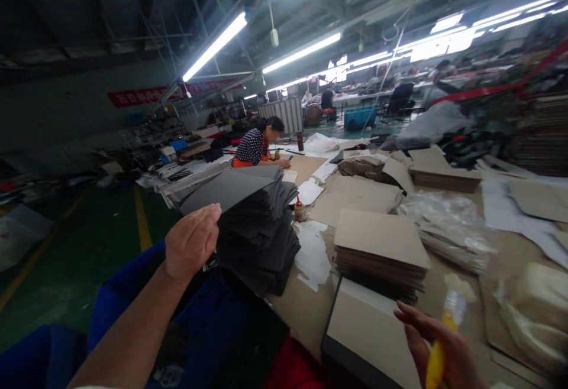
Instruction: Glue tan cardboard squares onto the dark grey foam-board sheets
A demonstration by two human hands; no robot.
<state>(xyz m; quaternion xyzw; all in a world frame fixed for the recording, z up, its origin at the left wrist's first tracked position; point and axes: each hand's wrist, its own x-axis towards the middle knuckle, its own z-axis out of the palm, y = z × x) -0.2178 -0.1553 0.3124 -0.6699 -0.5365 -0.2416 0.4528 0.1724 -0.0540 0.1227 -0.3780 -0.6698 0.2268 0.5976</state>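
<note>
Left hand (pixel 193 240) raised, fingers (pixel 213 216) together; right hand (pixel 457 353) holding brush (pixel 437 360)

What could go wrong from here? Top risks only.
1. The tall, uneven stack of dark grey sheets might slide if the left hand, at its near edge, bumps it.
2. The small bottle with a red nozzle stands right beside that stack, so slipping sheets could tip it.
3. The yellow-handled brush in the right hand could mark the flat beige board if wet; I can't tell.
</note>
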